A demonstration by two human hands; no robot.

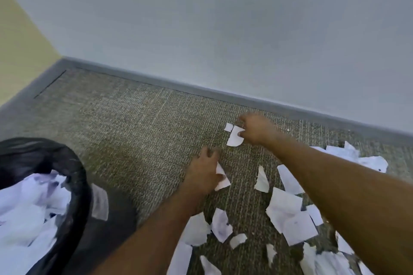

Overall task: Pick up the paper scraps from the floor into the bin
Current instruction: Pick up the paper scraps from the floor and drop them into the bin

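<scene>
Both my arms reach out over a carpeted floor strewn with white paper scraps. My right hand pinches a white scrap near the far wall, with a smaller scrap lying just left of it. Closer in, my left hand holds a folded white scrap at its right side. The bin, lined with a black bag and partly filled with paper, stands at the lower left. Several more scraps lie on the carpet under and between my forearms.
A grey baseboard runs along the pale wall behind the hands. One scrap hangs on the bin's outer side. More torn paper is heaped at the right edge. Bare carpet stretches between bin and wall.
</scene>
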